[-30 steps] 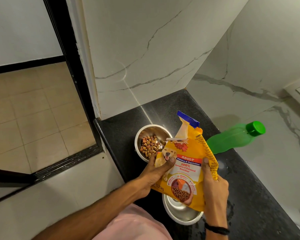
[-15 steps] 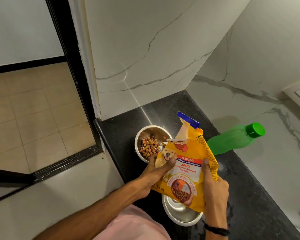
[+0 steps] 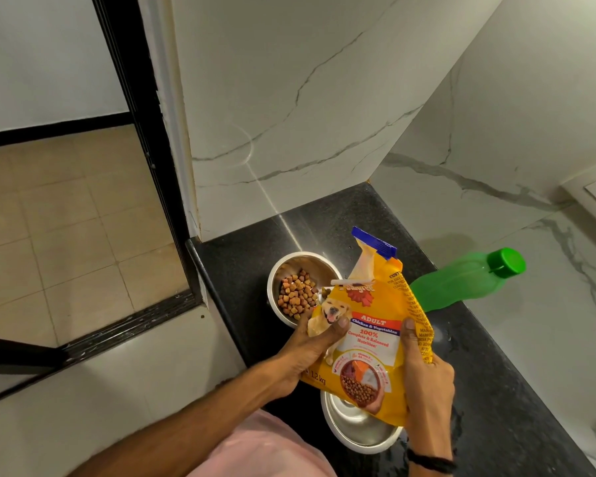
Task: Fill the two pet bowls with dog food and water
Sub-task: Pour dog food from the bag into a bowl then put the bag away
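Both hands, left hand [image 3: 310, 352] and right hand [image 3: 424, 376], clamped on dog food bag [image 3: 369, 339] as a second ago. Kibble heap in far bowl [image 3: 289, 266] beyond left hand unchanged; pour apparently done. Near bowl [image 3: 358, 432] between wrists empty, green bottle [image 3: 461, 284] beyond right hand untouched: water next.

White marble walls [image 3: 289, 98], tan floor [image 3: 49, 218]

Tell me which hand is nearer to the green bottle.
Right. The right hand grips the dog food bag's edge on the side facing the green bottle, just below it and apart from it. The left hand holds the bag's far side, beside the kibble bowl.
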